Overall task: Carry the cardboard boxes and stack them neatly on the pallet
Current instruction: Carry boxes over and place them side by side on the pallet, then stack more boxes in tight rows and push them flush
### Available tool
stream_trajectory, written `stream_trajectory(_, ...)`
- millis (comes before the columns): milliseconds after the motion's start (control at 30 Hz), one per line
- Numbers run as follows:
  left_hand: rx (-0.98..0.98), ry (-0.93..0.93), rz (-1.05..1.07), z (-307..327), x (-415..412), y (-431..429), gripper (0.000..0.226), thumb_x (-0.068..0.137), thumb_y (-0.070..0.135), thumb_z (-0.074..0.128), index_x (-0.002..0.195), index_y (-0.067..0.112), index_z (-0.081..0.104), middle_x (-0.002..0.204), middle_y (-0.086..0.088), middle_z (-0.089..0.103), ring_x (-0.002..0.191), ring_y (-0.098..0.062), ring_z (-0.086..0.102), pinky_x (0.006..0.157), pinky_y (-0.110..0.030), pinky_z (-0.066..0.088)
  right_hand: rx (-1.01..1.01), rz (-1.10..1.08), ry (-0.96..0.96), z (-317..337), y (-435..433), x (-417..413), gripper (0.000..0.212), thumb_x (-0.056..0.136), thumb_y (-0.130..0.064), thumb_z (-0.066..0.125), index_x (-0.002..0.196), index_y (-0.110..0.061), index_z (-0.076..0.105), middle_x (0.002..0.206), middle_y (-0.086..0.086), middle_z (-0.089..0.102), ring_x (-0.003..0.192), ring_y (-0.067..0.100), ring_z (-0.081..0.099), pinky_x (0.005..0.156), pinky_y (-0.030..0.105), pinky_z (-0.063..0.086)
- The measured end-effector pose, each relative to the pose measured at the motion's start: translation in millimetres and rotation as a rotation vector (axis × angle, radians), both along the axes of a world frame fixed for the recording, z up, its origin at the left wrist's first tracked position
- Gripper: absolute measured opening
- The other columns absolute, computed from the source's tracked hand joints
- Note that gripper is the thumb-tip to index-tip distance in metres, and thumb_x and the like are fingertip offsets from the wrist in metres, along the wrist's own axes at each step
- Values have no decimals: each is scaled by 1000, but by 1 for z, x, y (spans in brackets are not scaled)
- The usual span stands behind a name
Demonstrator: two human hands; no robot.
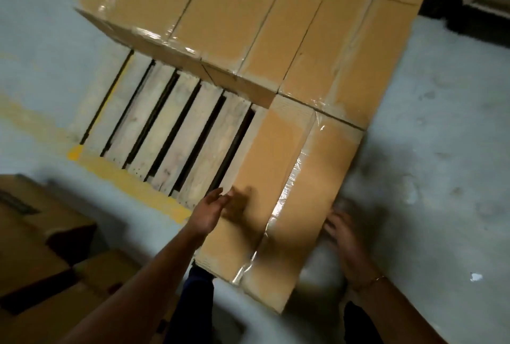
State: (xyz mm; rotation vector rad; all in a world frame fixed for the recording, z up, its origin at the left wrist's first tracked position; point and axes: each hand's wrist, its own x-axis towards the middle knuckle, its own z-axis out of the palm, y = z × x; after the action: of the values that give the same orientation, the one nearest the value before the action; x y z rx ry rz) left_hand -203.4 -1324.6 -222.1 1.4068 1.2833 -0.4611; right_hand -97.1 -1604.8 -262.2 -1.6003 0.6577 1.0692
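Here, a long taped cardboard box [278, 205] lies at about 5 o'clock, on the right end of the wooden pallet [165, 128], its near end jutting toward the person. The left hand [211, 211] is at the box's left edge, at 6 o'clock, fingers straight and together, gripping nothing; blur hides whether it touches the cardboard. The right hand [345, 241], at 4 o'clock, lies just beside the box's right edge with fingers loosely spread, also holding nothing; a thin bracelet [371, 281] circles its wrist. More taped boxes [248, 12] sit packed side by side from 12 to 2 o'clock. The pallet's bare slats show at 9 o'clock. Loose cartons [33, 233] rest on the floor [441, 150] at 8 o'clock.
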Motion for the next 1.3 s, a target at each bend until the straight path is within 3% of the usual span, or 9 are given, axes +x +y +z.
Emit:
stream_trajectory(100, 92, 0, 122, 40, -26, -22, 73, 89, 60, 68, 149, 21, 53, 146, -4, 57, 134, -27, 54, 116, -49, 41, 36, 216, -33, 48, 3, 10, 9, 103, -31, 56, 105, -27, 64, 119, -6, 65, 113, 15, 60, 90, 31, 43)
stream_trajectory(233, 134, -92, 385, 101, -65, -68, 59, 100, 48, 61, 151, 22, 50, 147, -3, 54, 137, -23, 50, 115, -39, 37, 103, 617, -54, 104, 4, 15, 21, 98, -41, 63, 118, -35, 62, 132, -7, 63, 122, 13, 58, 103, 34, 43)
stream_trajectory(367, 176, -158, 558, 146, -111, -105, 50, 100, 46, 60, 145, 25, 54, 138, 1, 60, 128, -16, 57, 98, -26, 38, 178, 812, -71, 155, 28, 14, 78, 71, -58, 81, 131, -14, 61, 131, 5, 64, 108, 12, 63, 78, 21, 50)
stream_trajectory(500, 261, -233, 726, 183, -166, -128, 41, 100, 41, 64, 138, 26, 59, 131, 3, 65, 123, -9, 60, 101, -25, 47, 224, 961, -112, 179, 61, -18, 103, 32, -86, 81, 113, -23, 71, 115, -6, 74, 108, 16, 68, 89, 27, 56)
stream_trajectory(633, 419, -287, 870, 220, -230, -141, 37, 98, 42, 66, 133, 29, 65, 125, 12, 69, 115, 1, 63, 102, -30, 51, 285, 1153, -19, 201, 101, -97, 29, 91, -55, 64, 105, -31, 72, 123, 0, 72, 114, 17, 67, 110, 48, 41)
stream_trajectory(733, 617, -266, 853, 252, -287, -139, 40, 94, 49, 63, 130, 33, 67, 122, 19, 68, 113, 1, 63, 95, -26, 54, 328, 1272, 4, 206, 135, -175, 61, 66, -77, 74, 112, -37, 72, 118, -12, 74, 110, 7, 69, 103, 41, 44)
stream_trajectory(833, 798, -187, 830, 273, -357, -129, 40, 94, 51, 59, 128, 32, 68, 120, 21, 67, 113, 0, 62, 91, -24, 54, 412, 1380, 30, 221, 164, -256, 33, 93, -50, 65, 124, -37, 66, 127, -14, 69, 116, 4, 65, 106, 41, 45)
stream_trajectory(933, 883, -46, 920, 270, -440, -111, 39, 94, 53, 58, 127, 36, 67, 124, 20, 65, 118, 0, 59, 90, -25, 52, 491, 1481, 28, 227, 192, -329, 41, 98, -46, 59, 137, -36, 58, 139, -13, 60, 128, 7, 57, 106, 38, 45)
stream_trajectory(1300, 616, 512, 949, 186, -674, -56, 69, 100, 52, 55, 156, 14, 39, 163, -9, 34, 149, -32, 28, 117, -51, 28, 374, 1633, -83, 187, 269, -498, 85, 89, -62, 64, 159, -38, 20, 164, -7, 28, 147, 23, 36, 117, 52, 35)
